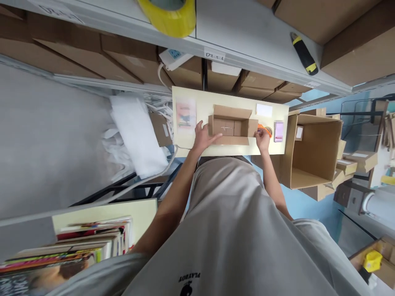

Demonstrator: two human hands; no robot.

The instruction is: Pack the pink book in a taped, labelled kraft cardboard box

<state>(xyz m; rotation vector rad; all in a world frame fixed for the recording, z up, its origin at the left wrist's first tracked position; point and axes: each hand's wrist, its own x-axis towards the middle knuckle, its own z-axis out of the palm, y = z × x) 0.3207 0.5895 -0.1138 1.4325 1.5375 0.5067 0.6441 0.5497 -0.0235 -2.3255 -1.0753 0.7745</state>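
Observation:
A small open cardboard box point(232, 126) sits on a pale yellow table point(200, 107) below me. My left hand point(203, 137) rests against the box's left side with fingers spread flat. At the box's right end my right hand point(262, 137) is closed around an orange object point(264, 129); I cannot tell exactly what it is. The box's flaps stand open and it looks empty.
On the table lie a coloured sheet point(185, 113), a white label point(264, 109) and a pink phone point(278, 131). A large open carton point(313, 149) stands to the right. Shelves above hold cartons, yellow tape point(169, 15) and a utility knife point(304, 54). Books point(77, 246) are stacked lower left.

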